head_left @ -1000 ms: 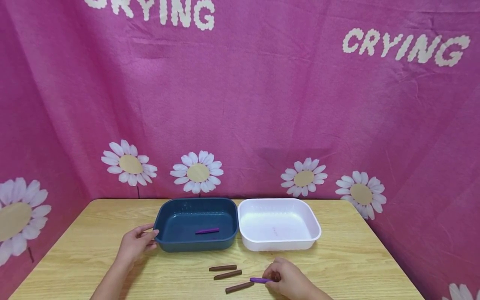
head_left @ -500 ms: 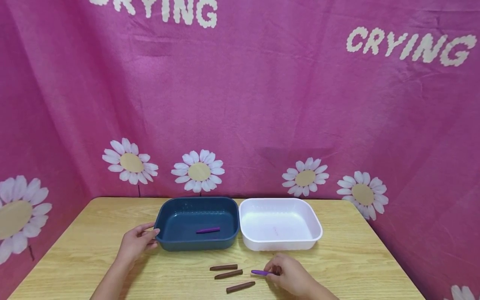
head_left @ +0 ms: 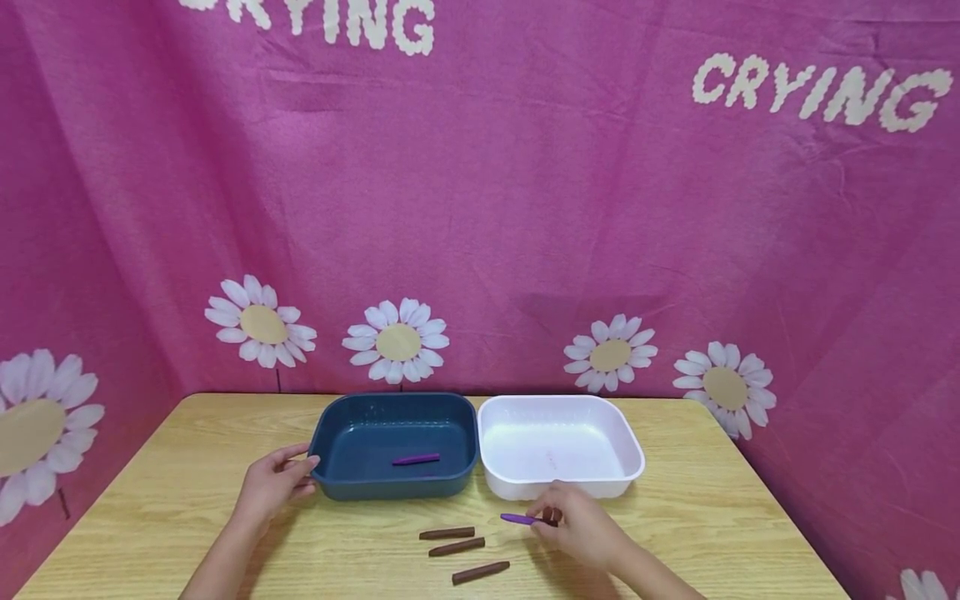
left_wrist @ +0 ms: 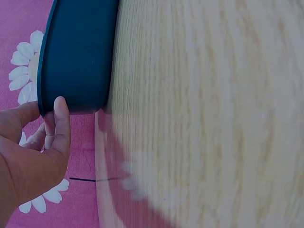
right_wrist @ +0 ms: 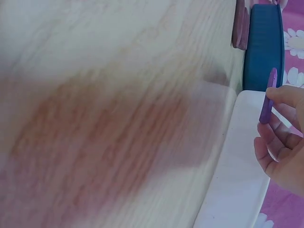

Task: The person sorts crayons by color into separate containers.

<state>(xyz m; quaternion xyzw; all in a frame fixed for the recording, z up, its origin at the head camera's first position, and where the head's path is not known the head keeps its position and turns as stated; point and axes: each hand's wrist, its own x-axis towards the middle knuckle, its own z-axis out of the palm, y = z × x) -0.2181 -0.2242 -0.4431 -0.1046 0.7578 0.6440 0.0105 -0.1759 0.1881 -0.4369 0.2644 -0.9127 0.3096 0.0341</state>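
A purple crayon [head_left: 516,518] is pinched in my right hand [head_left: 581,529], raised just in front of the white tray [head_left: 636,467]. In the right wrist view that crayon [right_wrist: 266,107] points past the corner where the two trays meet. My left hand [head_left: 272,487] holds the left end of the dark blue tray [head_left: 390,490] between thumb and fingers, at its rim [left_wrist: 47,71]. Inside the blue tray lies another purple crayon [head_left: 416,459]. Three brown crayons, a back one [head_left: 447,533], a middle one [head_left: 457,547] and a front one [head_left: 481,572], lie on the table.
Both trays stand side by side near the back of the wooden table [head_left: 360,558]. Behind them hangs a pink cloth [head_left: 480,208] printed with daisies and white lettering. Small faint marks show on the white tray's floor.
My right hand has lifted the purple crayon from beside the front brown crayon and carried it away toward the white tray. The left hand has stayed at the blue tray.
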